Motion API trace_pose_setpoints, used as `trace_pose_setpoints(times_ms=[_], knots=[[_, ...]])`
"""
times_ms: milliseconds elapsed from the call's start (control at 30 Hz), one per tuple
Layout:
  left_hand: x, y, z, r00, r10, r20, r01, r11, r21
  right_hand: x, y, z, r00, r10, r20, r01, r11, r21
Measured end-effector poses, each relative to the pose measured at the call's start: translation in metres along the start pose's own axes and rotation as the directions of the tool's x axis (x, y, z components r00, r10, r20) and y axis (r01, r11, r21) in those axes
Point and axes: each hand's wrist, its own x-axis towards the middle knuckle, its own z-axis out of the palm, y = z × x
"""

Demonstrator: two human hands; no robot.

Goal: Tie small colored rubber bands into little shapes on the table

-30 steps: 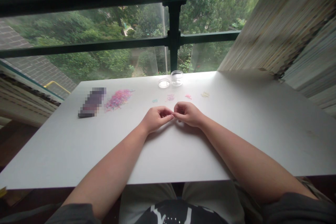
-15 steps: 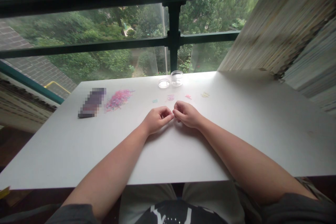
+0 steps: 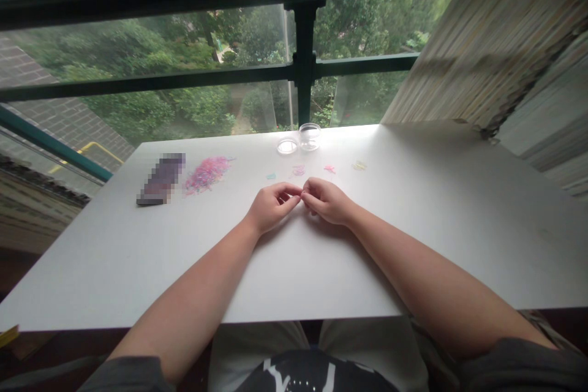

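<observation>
Over the middle of the white table point(image 3: 184, 269), my left hand point(image 3: 274, 205) and my right hand point(image 3: 327, 201) meet at the fingertips. Both are closed in a pinch; whatever lies between the fingers is too small to make out. Just beyond them runs a row of little groups of thin coloured pieces: a teal group point(image 3: 271, 176), a lilac group point(image 3: 299, 170), a pink group point(image 3: 329, 169) and a yellow group point(image 3: 359, 165). To the left spreads a larger pile of mixed pink, purple and blue pieces point(image 3: 207, 175).
A clear round container point(image 3: 309, 138) stands near the table's far edge, its clear round lid point(image 3: 287, 146) lying beside it. At the left is a dark, pixelated flat object point(image 3: 162, 179). Behind the table are a green-framed window point(image 3: 304, 67) and a striped curtain point(image 3: 441, 43).
The fingers of my left hand have straightened slightly and shifted a little at the meeting point. My right hand has barely moved, and the pieces on the table lie as before.
</observation>
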Motion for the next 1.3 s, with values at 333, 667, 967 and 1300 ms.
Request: trace_pose_setpoints(times_ms=[333, 667, 967, 1300], knots=[[-0.001, -0.002, -0.002, 1.0, 0.008, 0.03, -0.011, 0.997, 0.071, -0.001, -0.001, -0.001, 1.0, -0.026, -0.008, 0.026, 1.0, -0.012], [-0.001, -0.002, -0.001, 1.0, -0.007, 0.0, 0.007, 1.0, 0.029, 0.001, -0.007, 0.0, 0.996, -0.037, -0.077, 0.023, 0.985, -0.171], [-0.001, 0.001, 0.002, 0.998, 0.016, -0.057, -0.012, 0.997, 0.071, 0.002, -0.012, 0.007, 0.985, -0.001, -0.172, -0.051, 0.954, -0.297], [-0.001, 0.004, 0.005, 0.998, 0.016, -0.054, -0.01, 0.995, 0.104, 0.001, -0.018, 0.01, 0.969, 0.02, -0.246, -0.087, 0.961, -0.263]])
